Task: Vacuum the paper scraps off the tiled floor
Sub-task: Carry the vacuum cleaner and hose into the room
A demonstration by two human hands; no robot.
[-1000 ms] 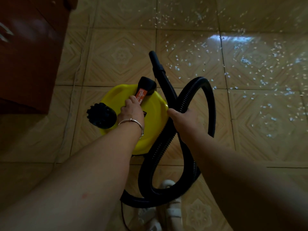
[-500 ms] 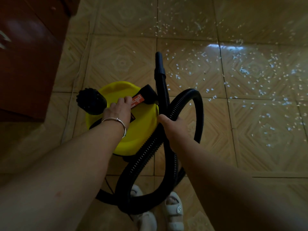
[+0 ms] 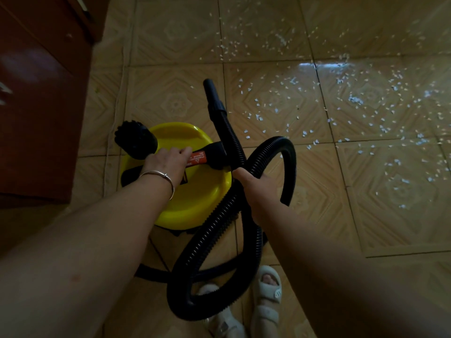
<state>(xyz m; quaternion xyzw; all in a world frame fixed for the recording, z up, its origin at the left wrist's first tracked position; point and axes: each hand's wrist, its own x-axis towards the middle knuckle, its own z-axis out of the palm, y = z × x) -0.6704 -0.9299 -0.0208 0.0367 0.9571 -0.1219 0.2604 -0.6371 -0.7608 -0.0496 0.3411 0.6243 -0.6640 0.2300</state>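
A yellow canister vacuum [image 3: 195, 198] stands on the tiled floor in front of me. My left hand [image 3: 168, 161] grips its black carry handle [image 3: 210, 154], beside an orange label. My right hand [image 3: 256, 189] holds the black ribbed hose [image 3: 214, 228], which loops down to the floor and back up. The hose's nozzle [image 3: 211, 95] points away from me. White paper scraps [image 3: 353, 111] lie scattered over the tiles ahead and to the right.
A dark red wooden cabinet [image 3: 41, 93] stands at the left. A black round filter part [image 3: 135, 140] sticks out of the vacuum's left side. My feet in white sandals [image 3: 267, 293] are just behind the hose loop. A thin power cord [image 3: 158, 252] runs under the vacuum.
The vacuum and hose have shifted slightly left and toward me in view. Both hands keep their holds. My sandalled feet have come into view.
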